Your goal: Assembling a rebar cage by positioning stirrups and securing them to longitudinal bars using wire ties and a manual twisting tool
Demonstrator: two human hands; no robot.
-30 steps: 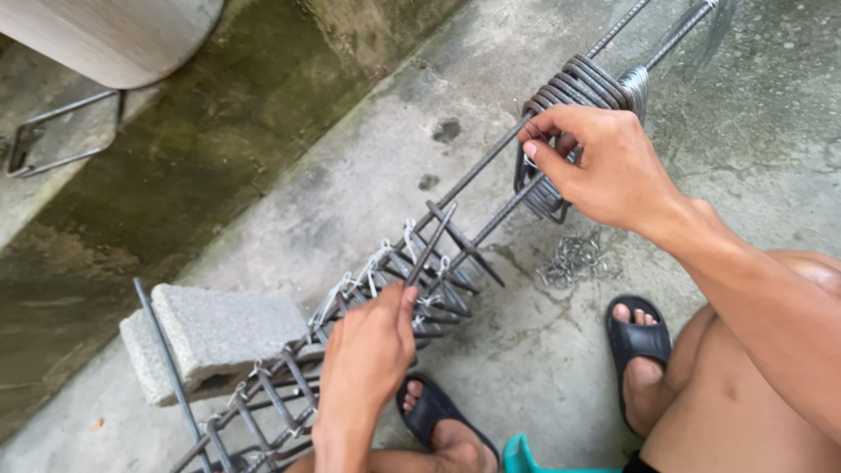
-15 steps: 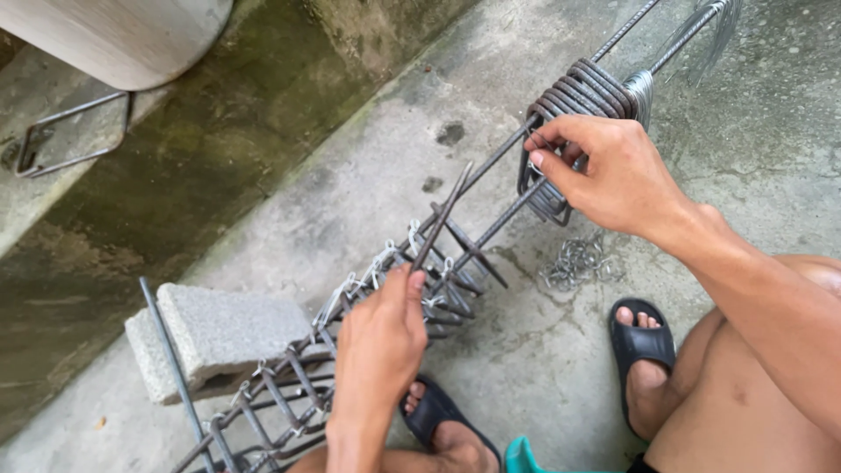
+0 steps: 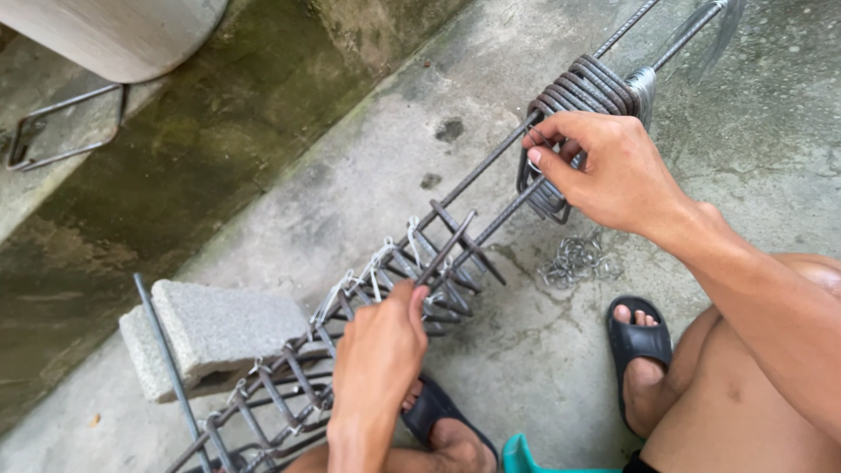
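I see a stained concrete floor [image 3: 350,175] bearing a grey block [image 3: 219,337], a wire tangle [image 3: 574,261], and a bent stirrup [image 3: 66,127].

Bare arms, black slide sandals [image 3: 638,343]

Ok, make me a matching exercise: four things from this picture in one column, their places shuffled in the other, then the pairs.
Things:
1. concrete block
2. bundle of steel rings
3. loose wire pile
4. lone steel ring

Places:
A. on the floor below the right hand
B. top left, by the wall
C. under the cage's near end
D. bunched on the bars, at the right hand

Pairs: 1-C, 2-D, 3-A, 4-B
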